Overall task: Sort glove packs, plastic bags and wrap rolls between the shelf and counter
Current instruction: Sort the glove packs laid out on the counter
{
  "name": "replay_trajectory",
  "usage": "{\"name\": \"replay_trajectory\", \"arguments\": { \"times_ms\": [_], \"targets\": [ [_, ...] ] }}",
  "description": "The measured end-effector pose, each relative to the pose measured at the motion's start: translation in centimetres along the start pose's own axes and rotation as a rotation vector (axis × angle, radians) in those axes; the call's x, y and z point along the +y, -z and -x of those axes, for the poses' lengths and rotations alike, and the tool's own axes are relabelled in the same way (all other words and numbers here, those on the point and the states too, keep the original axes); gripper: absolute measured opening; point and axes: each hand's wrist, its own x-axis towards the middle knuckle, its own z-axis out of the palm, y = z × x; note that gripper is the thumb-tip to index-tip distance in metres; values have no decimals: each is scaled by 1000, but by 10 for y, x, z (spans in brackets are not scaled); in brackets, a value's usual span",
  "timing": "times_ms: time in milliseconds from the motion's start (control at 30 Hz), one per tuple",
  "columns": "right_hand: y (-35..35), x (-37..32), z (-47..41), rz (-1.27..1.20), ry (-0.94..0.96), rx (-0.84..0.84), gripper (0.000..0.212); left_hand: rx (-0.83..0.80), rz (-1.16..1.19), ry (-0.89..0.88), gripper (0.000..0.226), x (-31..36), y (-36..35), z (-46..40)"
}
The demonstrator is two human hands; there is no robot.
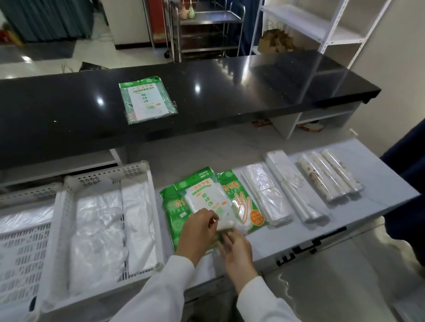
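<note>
Left hand (196, 230) and right hand (235, 248) at 6 o'clock, fingers curled, pinching near edge of top green-and-white plastic glove pack (208, 197) on pale grey lower shelf (382, 184). Two more green packs (247, 207) beneath. At 3 o'clock: flat clear plastic bag bundles (266, 190), wrap rolls (333, 177). At 9 o'clock: white perforated plastic basket (112, 177) of bags. At 12 o'clock: lone glove pack (147, 99) on glossy black counter (272, 85). Chinese print, unreadable.

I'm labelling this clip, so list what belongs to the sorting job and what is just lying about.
Job:
- stack of glove packs, gripped at its near end by left hand and right hand
- glove pack on the black counter
- plastic bag bundles
- wrap rolls
- white crate with bags

Lying about:
- steel trolley
- paper bags
- white rack
</note>
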Motion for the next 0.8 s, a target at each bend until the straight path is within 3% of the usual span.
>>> {"name": "replay_trajectory", "arguments": {
  "times_ms": [233, 567, 800],
  "targets": [
    [-20, 7, -8, 91, 68, 95, 25, -18, 64, 24, 24, -4, 6, -4],
    [-49, 8, -18, 205, 171, 222, 24, -24, 104, 9, 20, -8, 10, -13],
    [-54, 7, -29, 88, 48, 273, 17, -43, 152, 17, 22, -10, 8, -17]
  ]
}}
